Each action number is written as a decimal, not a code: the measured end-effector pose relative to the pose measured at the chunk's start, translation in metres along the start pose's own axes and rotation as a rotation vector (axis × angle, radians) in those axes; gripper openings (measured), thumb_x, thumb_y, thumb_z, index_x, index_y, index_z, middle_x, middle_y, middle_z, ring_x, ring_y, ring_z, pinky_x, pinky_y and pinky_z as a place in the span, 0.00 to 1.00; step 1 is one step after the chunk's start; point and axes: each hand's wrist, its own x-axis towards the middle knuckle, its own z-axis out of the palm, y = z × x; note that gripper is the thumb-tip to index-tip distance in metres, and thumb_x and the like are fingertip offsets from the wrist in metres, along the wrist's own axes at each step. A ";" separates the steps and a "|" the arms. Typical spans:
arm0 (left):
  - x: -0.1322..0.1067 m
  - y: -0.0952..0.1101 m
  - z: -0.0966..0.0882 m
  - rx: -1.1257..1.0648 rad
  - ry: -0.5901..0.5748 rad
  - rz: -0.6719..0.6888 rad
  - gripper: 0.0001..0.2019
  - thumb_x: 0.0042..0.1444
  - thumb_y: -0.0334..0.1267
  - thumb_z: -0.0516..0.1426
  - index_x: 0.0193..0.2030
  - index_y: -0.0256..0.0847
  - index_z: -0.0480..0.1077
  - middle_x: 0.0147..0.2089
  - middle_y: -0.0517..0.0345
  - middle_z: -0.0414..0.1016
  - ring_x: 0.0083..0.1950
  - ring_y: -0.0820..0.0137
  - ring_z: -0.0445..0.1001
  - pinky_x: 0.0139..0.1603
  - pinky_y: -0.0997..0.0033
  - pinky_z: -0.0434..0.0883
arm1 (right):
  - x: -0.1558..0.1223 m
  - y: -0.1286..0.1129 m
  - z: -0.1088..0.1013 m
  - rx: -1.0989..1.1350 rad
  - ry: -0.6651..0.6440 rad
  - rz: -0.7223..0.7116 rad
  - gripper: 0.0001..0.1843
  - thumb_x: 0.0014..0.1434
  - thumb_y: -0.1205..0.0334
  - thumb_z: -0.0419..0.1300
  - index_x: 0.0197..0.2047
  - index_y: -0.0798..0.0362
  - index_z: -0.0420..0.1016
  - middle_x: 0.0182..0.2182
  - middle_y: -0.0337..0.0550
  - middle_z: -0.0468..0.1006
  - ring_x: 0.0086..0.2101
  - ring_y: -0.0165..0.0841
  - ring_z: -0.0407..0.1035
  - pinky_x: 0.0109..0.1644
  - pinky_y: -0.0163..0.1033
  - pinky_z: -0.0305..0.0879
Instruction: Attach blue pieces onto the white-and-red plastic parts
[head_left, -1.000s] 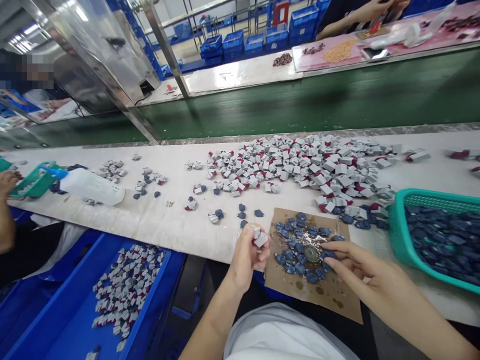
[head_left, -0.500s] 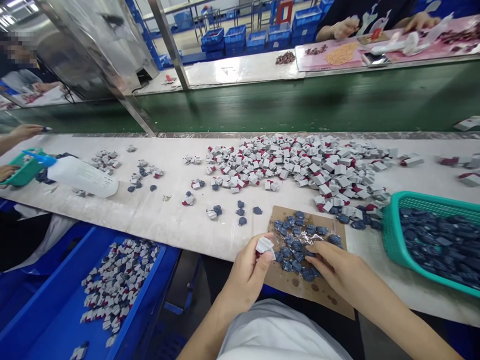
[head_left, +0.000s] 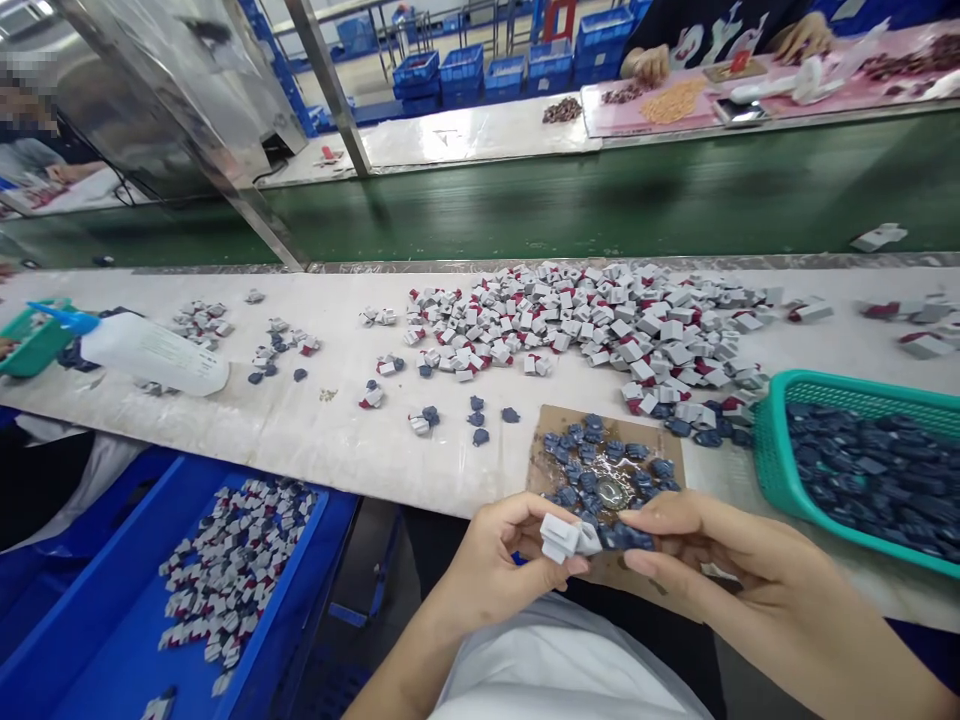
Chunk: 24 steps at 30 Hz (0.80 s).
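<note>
Between the thumb and fingers of my left hand (head_left: 499,560) is a light grey plastic part (head_left: 564,538). My right hand (head_left: 720,560) pinches a dark blue plastic piece (head_left: 628,538), held up against the right end of the grey part; whether the two are joined I cannot tell. Just beyond my hands lies a brown cardboard sheet (head_left: 541,462) bearing several dark blue pieces (head_left: 592,425) around a wet, shiny patch. Behind it spreads a large heap of grey and dark red parts (head_left: 555,320).
A green basket (head_left: 772,470) full of dark blue pieces stands at right. On the left are a white bottle (head_left: 154,350) with a blue nozzle and a blue bin (head_left: 300,560) holding assembled-looking parts. A green conveyor belt (head_left: 480,215) runs behind; a co-worker's hands (head_left: 649,65) rest beyond it.
My right hand has lifted a dark blue piece off the cardboard and brought it to the grey part. My left hand has shifted right and lower, turning the grey part.
</note>
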 end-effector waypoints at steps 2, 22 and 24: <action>-0.002 0.001 0.000 0.035 0.000 0.006 0.15 0.47 0.42 0.70 0.37 0.36 0.75 0.32 0.54 0.78 0.27 0.74 0.72 0.27 0.77 0.72 | 0.003 -0.003 0.002 0.021 -0.043 0.004 0.09 0.65 0.53 0.60 0.41 0.48 0.76 0.33 0.39 0.80 0.29 0.31 0.76 0.29 0.28 0.73; -0.003 -0.015 0.003 0.073 -0.025 0.187 0.08 0.55 0.36 0.65 0.39 0.35 0.75 0.30 0.58 0.74 0.27 0.76 0.75 0.28 0.82 0.74 | 0.013 0.001 0.011 0.157 -0.224 0.032 0.11 0.66 0.55 0.59 0.36 0.52 0.75 0.30 0.40 0.78 0.28 0.28 0.72 0.30 0.28 0.67; -0.004 -0.019 0.007 0.047 0.004 0.187 0.08 0.56 0.38 0.65 0.38 0.35 0.75 0.29 0.59 0.75 0.26 0.76 0.76 0.29 0.82 0.74 | 0.014 0.006 0.012 0.204 -0.242 0.076 0.13 0.65 0.53 0.59 0.35 0.54 0.75 0.30 0.42 0.77 0.29 0.29 0.71 0.30 0.29 0.66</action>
